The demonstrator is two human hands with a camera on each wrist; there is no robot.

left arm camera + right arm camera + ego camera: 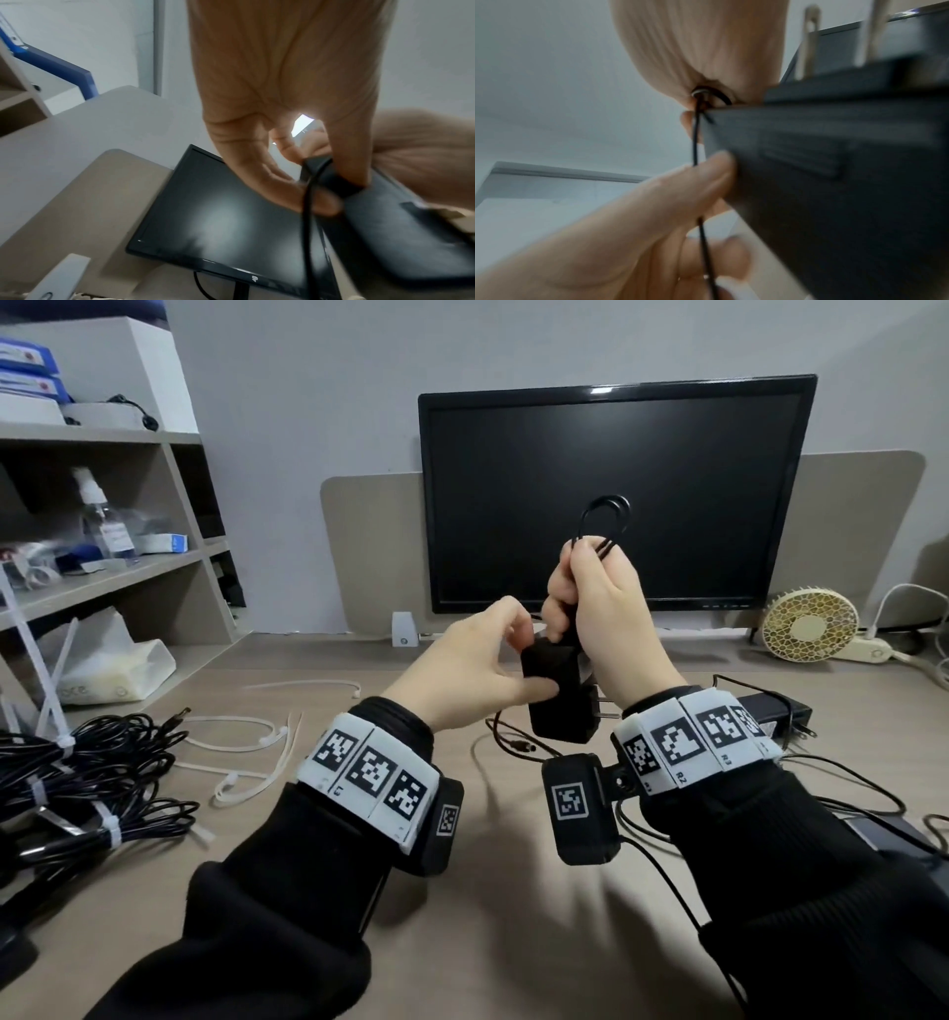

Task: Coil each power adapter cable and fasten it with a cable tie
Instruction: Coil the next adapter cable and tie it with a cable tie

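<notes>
In the head view I hold a black power adapter (pixel 557 706) above the desk, prongs pointing right. My left hand (pixel 529 660) pinches its block between thumb and fingers. My right hand (pixel 570 588) is fisted around the adapter's folded black cable (pixel 606 516), whose loops stick up out of the fist. The left wrist view shows my left hand (pixel 331 182) on the adapter (pixel 411 233), with the cable (pixel 308 233) hanging down. In the right wrist view the cable (pixel 695 142) drops out of my right hand (pixel 713 81) past the adapter (pixel 834 162). Loose white cable ties (pixel 241 742) lie at the left.
Tied black cable bundles (pixel 77 788) are piled at the left edge. Another adapter (pixel 770 711) and loose cables lie at the right. A barrel plug (pixel 524 746) rests on the desk below my hands. A monitor (pixel 616 495), a small fan (pixel 811 624) and a shelf (pixel 102 577) stand behind.
</notes>
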